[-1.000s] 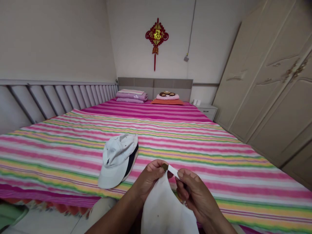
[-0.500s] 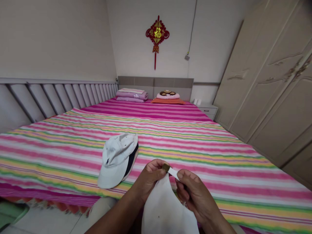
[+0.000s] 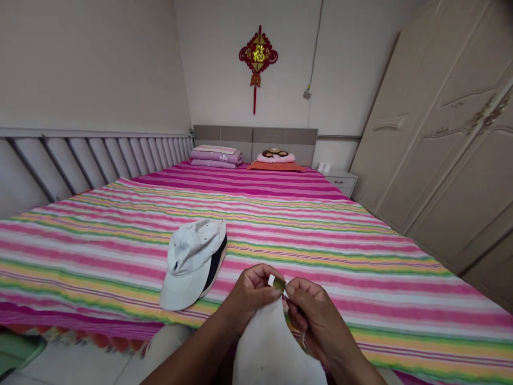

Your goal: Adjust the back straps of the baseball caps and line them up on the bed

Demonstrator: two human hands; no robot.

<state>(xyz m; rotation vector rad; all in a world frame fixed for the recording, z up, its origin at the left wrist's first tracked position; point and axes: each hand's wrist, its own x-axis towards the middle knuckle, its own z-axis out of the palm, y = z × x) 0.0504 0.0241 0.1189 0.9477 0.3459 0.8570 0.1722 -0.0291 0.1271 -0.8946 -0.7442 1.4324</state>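
A white cap point(image 3: 268, 342) hangs in front of me between my hands, its rear opening at the top. At that opening sits a brass-coloured buckle point(image 3: 279, 285), with a bit of white strap point(image 3: 271, 279) showing on its left side. My left hand point(image 3: 256, 291) is closed on the cap's edge and strap beside the buckle. Pinched just right of the buckle, the strap is in the closed fingers of my right hand point(image 3: 315, 307). To the left, a light cap point(image 3: 192, 262) with a small dark logo lies stacked over a dark-sided cap point(image 3: 216, 262) on the bed.
The bed point(image 3: 380, 283) has a striped sheet. Folded purple bedding point(image 3: 216, 156) and a pink-and-orange pile point(image 3: 276, 160) rest by the headboard point(image 3: 284, 138). A railing point(image 3: 92, 160) runs along the left; a nightstand point(image 3: 340, 182) and wardrobe point(image 3: 436, 149) stand on the right.
The strap length between buckle and right hand has become much shorter, and my right hand is closer to the buckle. White strap now shows at the buckle's left side. The caps on the bed stay put.
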